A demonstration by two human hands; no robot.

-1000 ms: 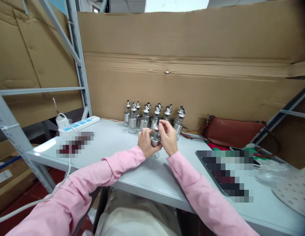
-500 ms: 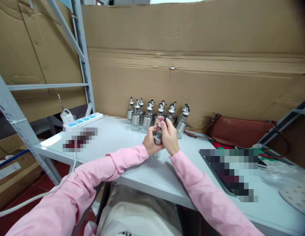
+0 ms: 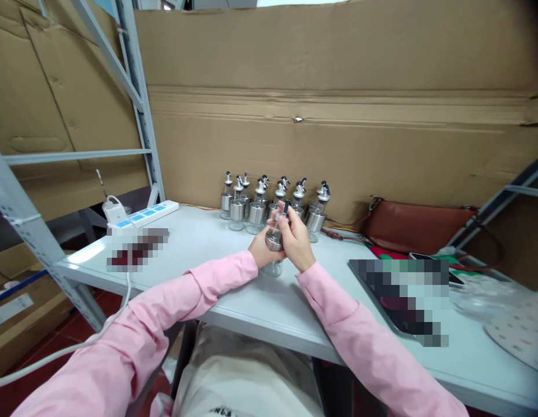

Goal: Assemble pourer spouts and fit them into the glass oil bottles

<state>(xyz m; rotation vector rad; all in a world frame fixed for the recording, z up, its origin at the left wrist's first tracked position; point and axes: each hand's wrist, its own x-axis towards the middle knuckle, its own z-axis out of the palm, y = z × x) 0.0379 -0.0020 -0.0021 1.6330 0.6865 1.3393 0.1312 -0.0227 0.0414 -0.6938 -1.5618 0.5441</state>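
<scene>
In front of me is an oil bottle (image 3: 274, 240) with a steel sleeve, a clear glass base and a black-tipped pourer at the top. My left hand (image 3: 260, 251) is closed around its body. My right hand (image 3: 298, 242) has its thumb and fingers closed at the neck and pourer, hiding part of the top. The bottle's glass base shows below my hands, close to the tabletop; I cannot tell whether it touches. Several similar oil bottles (image 3: 256, 213) with pourers stand upright in a cluster just behind.
At the left of the white table (image 3: 199, 231) lies a power strip (image 3: 153, 213) with a white cable. A brown leather bag (image 3: 418, 226) and a dark flat, partly blurred object (image 3: 359, 275) lie at the right. Cardboard (image 3: 338, 145) walls the back; a metal rack post (image 3: 142, 110) rises at left.
The view has shifted slightly, so the table things appear a little further left. Both hands stay on the bottle, and more of its glass base shows beneath them.
</scene>
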